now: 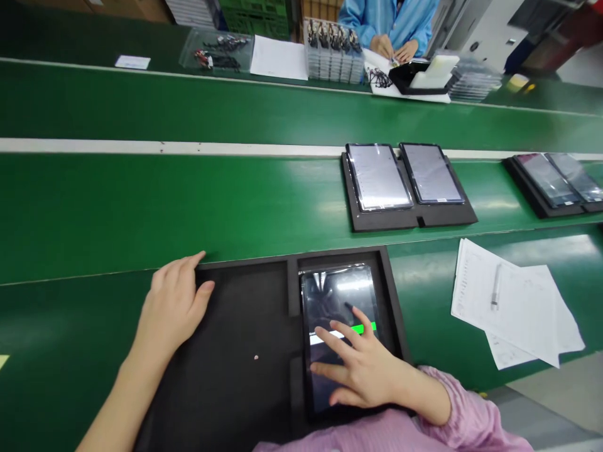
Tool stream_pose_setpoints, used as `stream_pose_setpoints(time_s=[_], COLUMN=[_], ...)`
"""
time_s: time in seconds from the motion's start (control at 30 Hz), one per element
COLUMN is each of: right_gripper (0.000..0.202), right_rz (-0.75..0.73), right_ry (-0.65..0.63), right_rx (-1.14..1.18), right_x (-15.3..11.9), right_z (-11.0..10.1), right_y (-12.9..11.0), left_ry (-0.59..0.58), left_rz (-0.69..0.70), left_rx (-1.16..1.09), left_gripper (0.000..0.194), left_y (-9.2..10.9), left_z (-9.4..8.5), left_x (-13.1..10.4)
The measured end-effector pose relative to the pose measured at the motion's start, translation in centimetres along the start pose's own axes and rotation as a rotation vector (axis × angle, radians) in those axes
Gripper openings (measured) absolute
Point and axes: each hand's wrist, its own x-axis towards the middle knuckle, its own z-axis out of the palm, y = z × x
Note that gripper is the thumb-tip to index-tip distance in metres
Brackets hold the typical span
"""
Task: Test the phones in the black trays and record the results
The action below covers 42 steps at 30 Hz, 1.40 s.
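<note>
- An electronics assembly line in a factory.
- Long green conveyor belts [188, 207] run side by side, parted by a white strip [141, 147].
- Tablets [379, 176] lie in pairs on black foam trays [405, 220] along the belt.
- At the far edge a person in a blue work coat [391, 19] works beside stacked clear trays [332, 59] of small parts.
- Paper sheets [513, 307] with a pen [495, 287] lie at the near edge.

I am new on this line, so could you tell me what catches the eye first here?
The right hand lies spread on a lit tablet in the near black foam tray, while the left hand rests on the tray's top left corner. Beyond, two more tablets lie on the green belt.
</note>
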Motion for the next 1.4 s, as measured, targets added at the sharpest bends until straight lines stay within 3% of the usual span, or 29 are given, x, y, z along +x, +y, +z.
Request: stream_pose_setpoints(time_s=[0.1,0.17,0.23,0.3,0.47,0.8,0.93,1.03,1.1,1.2,1.27,1.33,1.4], right_gripper=[0.05,0.04,0.035,0.038,0.052,0.054,0.06,0.058,0.052,0.038,0.032,0.031,0.032], right_rz=[0.137,0.406,0.675,0.795,0.796,0.847,0.839,0.877,0.923,0.96,0.966,0.945,0.902], right_ry=[0.207,0.345,0.402,0.373,0.32,0.303,0.373,0.389,0.383,0.447,0.512,0.537,0.557], right_rx=[0.037,0.03,-0.02,-0.041,0.078,0.053,0.166,0.285,0.352,0.371,0.364,0.395,0.451], right_x=[-1.3,-2.2,-2.8,-3.0,-3.2,-2.7,-3.1,-4.5,-5.5,-6.2,-5.8,-4.8,-3.4], right_z=[-1.6,-2.4,-2.4,-1.7,0.1,0.3,-0.3,-1.0,-1.1,-0.6,0.0,0.6,1.0], right_y=[1.7,3.4,5.1,6.1,6.4,6.4,6.7,6.7,6.3,5.3,5.0,5.7,7.9], left_ry=[-0.008,-0.006,-0.007,-0.019,-0.04,-0.063,0.028,0.04,-0.064,-0.098,0.038,0.042,0.017], left_rz=[-0.018,-0.023,-0.029,-0.036,-0.069,-0.131,-0.115,-0.023,0.128,0.351,0.431,0.454,0.4], left_rx=[-0.012,-0.012,-0.008,-0.004,-0.041,-0.066,-0.142,-0.162,-0.173,-0.133,-0.068,0.03,0.132], left_gripper=[0.071,0.073,0.075,0.076,0.08,0.083,0.071,0.055,0.054,0.052,0.04,0.033,0.027], left_y=[0.1,0.3,0.4,0.5,0.3,0.2,0.7,3.7,6.8,10.8,11.9,11.6,10.5], left_z=[-0.2,-0.3,-0.4,-0.4,-0.5,-0.2,-1.6,-3.6,-4.2,-3.2,-1.7,-0.3,0.6], left_x=[-0.1,-0.1,-0.1,0.0,0.0,0.4,0.1,-3.5,-8.0,-15.8,-19.5,-20.6,-19.0])
